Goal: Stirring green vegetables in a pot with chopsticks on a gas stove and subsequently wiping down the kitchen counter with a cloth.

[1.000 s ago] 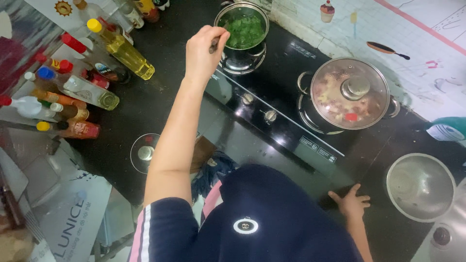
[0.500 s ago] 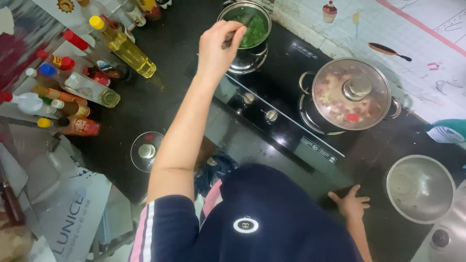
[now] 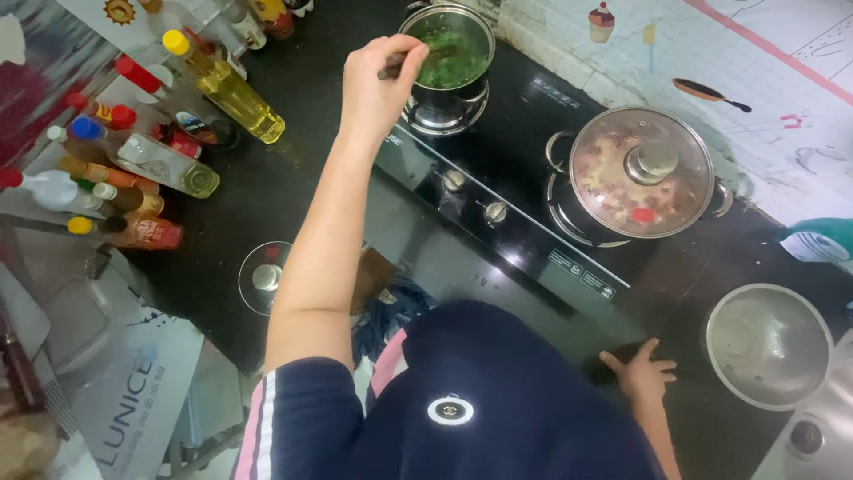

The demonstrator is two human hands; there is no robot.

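overhead view of a black stove. the left hand (image 3: pixel 378 84) reaches to the small steel pot (image 3: pixel 446 62) of greens on the stove's far burner, fingers clenched around a dark utensil handle (image 3: pixel 391 69) whose tip dips into the pot. on the nearer burner sits a wider pot (image 3: pixel 640 173) under a glass lid. the right hand (image 3: pixel 641 373) lies flat on the counter beside the stove — fingers spread, grasping nothing. oil bottles (image 3: pixel 222 84) stand on the stove's other side.
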